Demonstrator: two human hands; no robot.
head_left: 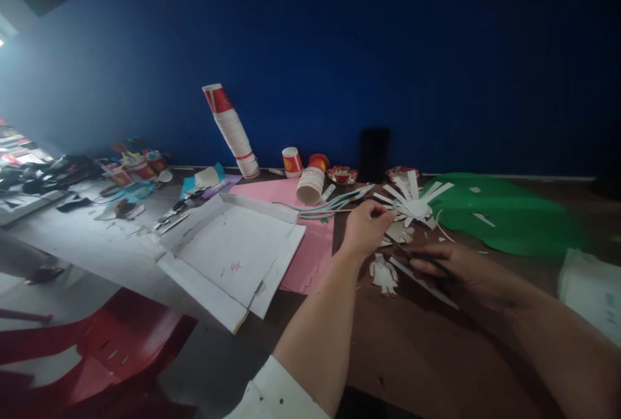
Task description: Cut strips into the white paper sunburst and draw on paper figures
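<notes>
A white paper cup cut into strips [418, 207] fans out like a flower on the right part of the brown table. My left hand [367, 228] is closed in a pinch at its left side, thumb and forefinger on one strip. In my right hand [449, 270] are dark-handled scissors [429, 261], their blades pointing left just below the cup. Under my hands lies a white cut-out with scalloped edges [384, 275]. Beside the scissors is a long pale strip [424, 284]. Part of the scissors is hidden by my fingers.
A green sheet [504, 215] with scraps lies at right. Left are a shallow white cardboard box lid [228, 247] over pink paper [308, 264], a leaning stack of paper cups [235, 138], and a red chair [111, 348]. A dark blue wall [310, 50] stands behind.
</notes>
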